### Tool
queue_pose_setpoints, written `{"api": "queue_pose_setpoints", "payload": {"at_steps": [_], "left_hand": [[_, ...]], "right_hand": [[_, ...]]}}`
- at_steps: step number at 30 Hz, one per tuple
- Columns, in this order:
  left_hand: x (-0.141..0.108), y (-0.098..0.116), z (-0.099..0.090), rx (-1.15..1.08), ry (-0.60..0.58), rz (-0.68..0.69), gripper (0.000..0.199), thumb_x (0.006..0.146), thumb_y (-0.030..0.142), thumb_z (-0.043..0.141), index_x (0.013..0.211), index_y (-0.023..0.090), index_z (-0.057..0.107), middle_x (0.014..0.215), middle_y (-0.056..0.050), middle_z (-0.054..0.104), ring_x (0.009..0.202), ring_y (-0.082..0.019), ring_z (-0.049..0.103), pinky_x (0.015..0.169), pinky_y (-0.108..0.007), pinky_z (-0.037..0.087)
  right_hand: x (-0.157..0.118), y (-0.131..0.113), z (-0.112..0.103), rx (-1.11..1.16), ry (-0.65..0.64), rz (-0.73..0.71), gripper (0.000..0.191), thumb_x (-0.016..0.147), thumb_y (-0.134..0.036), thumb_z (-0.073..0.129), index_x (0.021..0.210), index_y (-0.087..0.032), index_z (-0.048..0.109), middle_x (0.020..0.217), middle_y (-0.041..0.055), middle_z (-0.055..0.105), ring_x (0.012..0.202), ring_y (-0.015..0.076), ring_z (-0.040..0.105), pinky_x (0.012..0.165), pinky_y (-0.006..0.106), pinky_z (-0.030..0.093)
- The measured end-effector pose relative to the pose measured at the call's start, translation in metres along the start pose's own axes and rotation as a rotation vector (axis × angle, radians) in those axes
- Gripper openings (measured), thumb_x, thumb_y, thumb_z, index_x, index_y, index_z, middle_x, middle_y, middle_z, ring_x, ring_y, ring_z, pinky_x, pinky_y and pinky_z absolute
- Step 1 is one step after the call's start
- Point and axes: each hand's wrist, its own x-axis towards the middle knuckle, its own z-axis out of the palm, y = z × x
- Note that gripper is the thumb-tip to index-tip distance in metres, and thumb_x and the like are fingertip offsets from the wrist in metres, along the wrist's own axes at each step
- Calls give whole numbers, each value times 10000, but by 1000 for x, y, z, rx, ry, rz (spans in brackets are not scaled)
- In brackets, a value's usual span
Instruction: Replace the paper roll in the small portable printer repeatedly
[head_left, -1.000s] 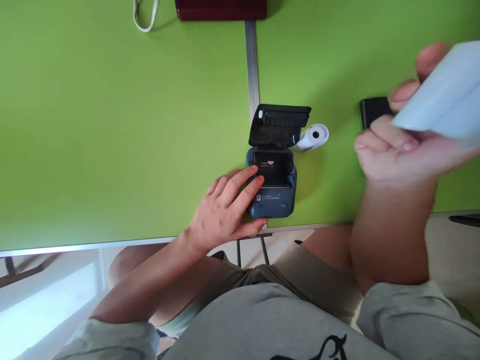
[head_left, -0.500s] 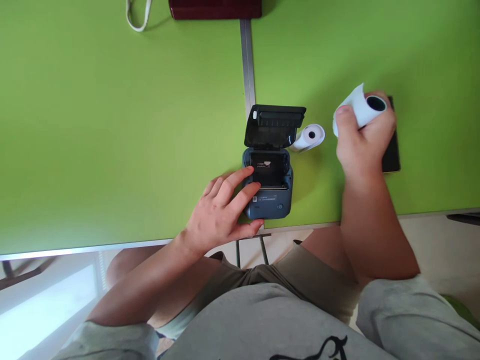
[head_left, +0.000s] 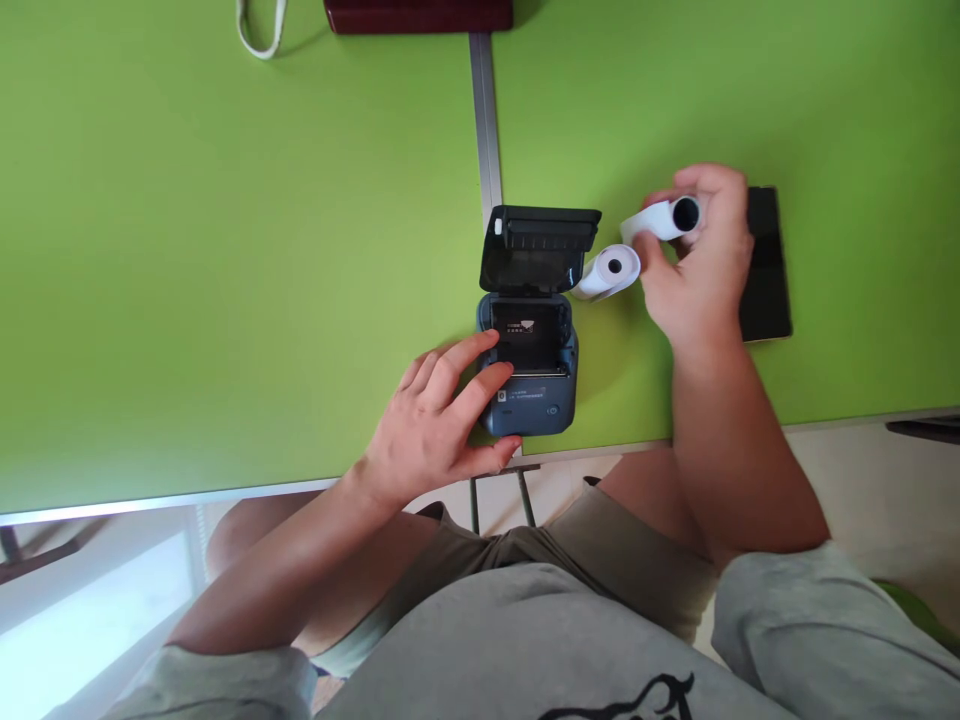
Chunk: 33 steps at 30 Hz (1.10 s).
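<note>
A small dark blue label printer sits near the table's front edge with its black lid raised and its paper bay exposed. My left hand grips the printer at its left side, two fingertips on the bay's rim and the thumb at the front edge. Over the table on the right, my right hand is closed round a white paper roll with a wide dark core, tilted with its end toward me. A second white paper roll with a narrower core lies beside the lid.
A black flat phone-like slab lies right of my right hand, partly hidden by it. At the far edge are a dark red box and a white strap loop. A metal strip divides the green tabletop.
My right hand has moved left and slightly down with its paper roll, close to the second roll. More of the black slab shows. The left hand keeps its place on the printer.
</note>
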Motion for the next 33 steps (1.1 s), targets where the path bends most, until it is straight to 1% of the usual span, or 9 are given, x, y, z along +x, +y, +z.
{"api": "queue_pose_setpoints", "payload": {"at_steps": [3,6,9,11,13,17,20,23,33], "left_hand": [[0,0,-1,-7,-8,-1,545,1004,576,542,1374,177,520,1447,-204,600,1215,-318,652,972,-458,586],[0,0,-1,-10,-11,7,552,998,562,561,1366,153,525,1446,-224,595,1206,-327,649,965,-462,579],[1,0,-2,-8,-8,20,551,999,561,561,1353,140,531,1435,-231,600,1206,-331,647,959,-459,575],[1,-1,-2,-5,-8,24,553,999,563,561,1345,133,535,1433,-235,599,1206,-334,647,953,-457,575],[1,-1,-2,-4,-8,23,556,996,567,563,1345,135,537,1436,-234,596,1202,-335,649,945,-457,574],[0,-1,-1,-23,-6,12,559,987,567,580,1353,147,535,1443,-228,594,1213,-331,646,962,-459,568],[0,-1,-1,-30,-11,11,544,993,554,578,1351,146,535,1449,-228,591,1222,-332,640,968,-462,567],[0,-1,-1,-36,-11,9,551,992,557,583,1358,147,535,1453,-230,588,1227,-334,638,971,-464,564],[0,-1,-1,-33,-9,12,559,981,556,601,1355,144,545,1454,-228,584,1223,-330,640,967,-452,556]], "right_hand": [[-2,-4,-2,-50,-91,81,525,892,-166,657,1381,-207,471,1276,164,756,1075,260,712,1004,433,535],[-2,2,-1,-57,-111,20,590,883,-139,594,1445,-193,423,1441,189,667,1260,257,663,1085,422,509],[1,16,2,-36,137,-259,641,756,-102,510,1390,-191,474,1482,178,606,1415,260,563,1179,463,454],[1,19,5,21,391,-480,596,661,-157,501,1251,-188,577,1291,161,665,1286,295,624,1114,515,497],[-3,11,7,30,495,-599,470,683,-198,499,1132,-199,637,1085,128,687,1075,291,672,952,500,556],[-20,-24,6,-109,356,-662,325,834,-225,543,1136,-259,658,1022,69,756,951,266,724,853,456,580],[-31,-40,6,-304,211,-473,346,894,-237,558,1225,-272,655,1148,93,762,1037,289,736,874,462,594],[-37,-37,10,-367,141,-335,379,934,-295,588,1308,-263,640,1173,100,756,991,280,732,871,444,598],[-33,-15,17,-263,97,-351,216,930,-388,717,1106,-264,720,973,73,757,883,263,736,791,421,596]]}}
